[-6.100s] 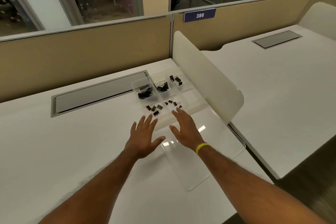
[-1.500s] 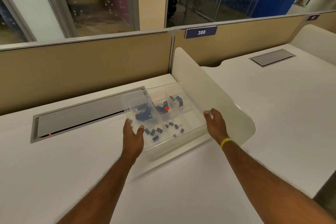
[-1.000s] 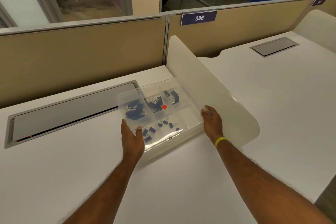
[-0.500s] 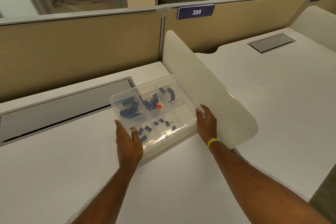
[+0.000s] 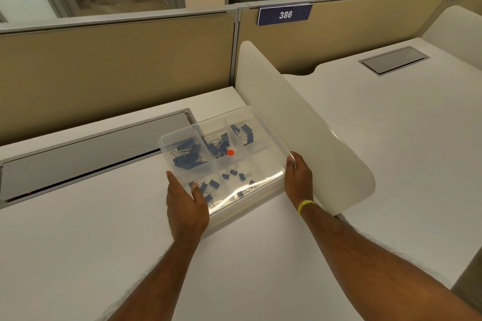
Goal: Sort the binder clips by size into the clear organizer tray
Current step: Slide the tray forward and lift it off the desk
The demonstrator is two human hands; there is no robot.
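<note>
**Head view: both hands held the clip tray at the divider**

Head view showed a clear plastic organizer tray point(image 5: 263, 161) with six compartments on or just above a white surface point(image 5: 104, 242); I could not tell whether it rested there or hung slightly clear. It sat at an angle, its right side close to a white curved divider panel point(image 5: 300, 125). A bright band of glare ran along its near edge.

The left hand point(image 5: 186, 203) had its grip on the tray's near left corner, with the thumb laid over the top and the fingers down the left side. The right hand point(image 5: 298, 180), with a yellow wristband point(image 5: 305, 206) on its wrist, had its grip on the right edge, fingertips curled over the rim.

Dark blue binder clips point(image 5: 187, 155) with silver wire handles lay inside the tray. The largest were heaped in the far left compartment. More sat in the far middle point(image 5: 217, 144) and far right point(image 5: 242, 131) compartments. Medium ones lay in the near left compartment point(image 5: 208, 187), partly under the left thumb, and the smallest were scattered in the near middle point(image 5: 234, 173). A small red-orange round spot point(image 5: 230, 153) showed in the far middle compartment.

A long grey hatch point(image 5: 91, 154) was set into the surface to the left of the tray. Behind stood a tan partition point(image 5: 117, 65) carrying a blue plate point(image 5: 285, 14) marked 386.
</note>
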